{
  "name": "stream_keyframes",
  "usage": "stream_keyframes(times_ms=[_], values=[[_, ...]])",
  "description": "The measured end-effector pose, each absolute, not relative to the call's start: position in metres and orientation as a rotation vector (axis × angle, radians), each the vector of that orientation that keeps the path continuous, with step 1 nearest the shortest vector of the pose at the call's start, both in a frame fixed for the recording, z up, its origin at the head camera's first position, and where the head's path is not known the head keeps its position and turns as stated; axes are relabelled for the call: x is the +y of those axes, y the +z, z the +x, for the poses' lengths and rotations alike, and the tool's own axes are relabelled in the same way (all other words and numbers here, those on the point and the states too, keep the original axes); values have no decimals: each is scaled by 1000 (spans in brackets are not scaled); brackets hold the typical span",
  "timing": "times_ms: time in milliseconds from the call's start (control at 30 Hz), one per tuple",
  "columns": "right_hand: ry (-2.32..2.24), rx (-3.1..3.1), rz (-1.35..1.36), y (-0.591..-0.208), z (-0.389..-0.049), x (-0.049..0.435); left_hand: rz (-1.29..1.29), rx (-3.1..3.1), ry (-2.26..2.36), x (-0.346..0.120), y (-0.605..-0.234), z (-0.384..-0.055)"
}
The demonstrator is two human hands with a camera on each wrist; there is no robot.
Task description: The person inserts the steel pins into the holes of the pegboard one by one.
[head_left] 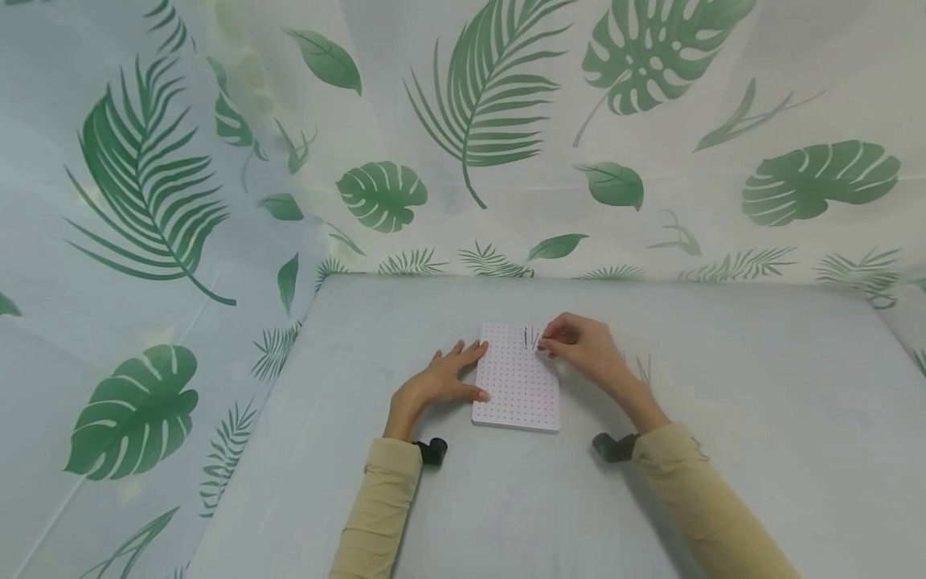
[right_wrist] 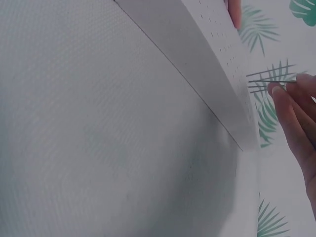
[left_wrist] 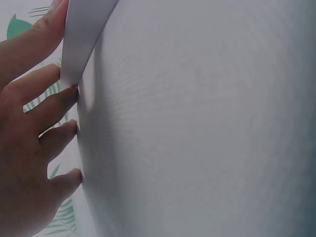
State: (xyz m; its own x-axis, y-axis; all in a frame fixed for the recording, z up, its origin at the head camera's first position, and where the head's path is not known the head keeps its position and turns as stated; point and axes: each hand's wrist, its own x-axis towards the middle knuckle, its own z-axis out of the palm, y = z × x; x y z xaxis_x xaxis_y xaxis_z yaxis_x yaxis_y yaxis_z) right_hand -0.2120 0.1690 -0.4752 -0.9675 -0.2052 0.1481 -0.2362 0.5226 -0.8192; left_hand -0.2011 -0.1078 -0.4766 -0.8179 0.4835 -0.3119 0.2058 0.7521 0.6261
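A white pegboard (head_left: 517, 390) with rows of small holes lies flat on the table. Several thin dark pins (head_left: 526, 338) stand upright near its far edge. My right hand (head_left: 584, 347) pinches one such pin (right_wrist: 284, 81) between thumb and fingers, its lower end down at the board by the others; whether it sits in a hole I cannot tell. My left hand (head_left: 443, 380) rests at the board's left side with fingers spread, the thumb on its near left edge. In the left wrist view, several fingertips (left_wrist: 73, 175) touch the tabletop beside the board.
A pale cloth-covered table (head_left: 325, 498) extends around the board. Leaf-printed curtains (head_left: 499, 217) rise behind it and along the left. Black devices (head_left: 434, 452) are worn at both wrists, below the sleeves' cuffs.
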Motion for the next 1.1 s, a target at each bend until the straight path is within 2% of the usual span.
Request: stream_keyframes(times_ms=[467,1100], values=[[1490,-2702,405,-476,-212,157,525,2483,824,-109,-478,-201],[1249,-2755,450,-484,-212,145,531,2488,810,-109,-478,-201]])
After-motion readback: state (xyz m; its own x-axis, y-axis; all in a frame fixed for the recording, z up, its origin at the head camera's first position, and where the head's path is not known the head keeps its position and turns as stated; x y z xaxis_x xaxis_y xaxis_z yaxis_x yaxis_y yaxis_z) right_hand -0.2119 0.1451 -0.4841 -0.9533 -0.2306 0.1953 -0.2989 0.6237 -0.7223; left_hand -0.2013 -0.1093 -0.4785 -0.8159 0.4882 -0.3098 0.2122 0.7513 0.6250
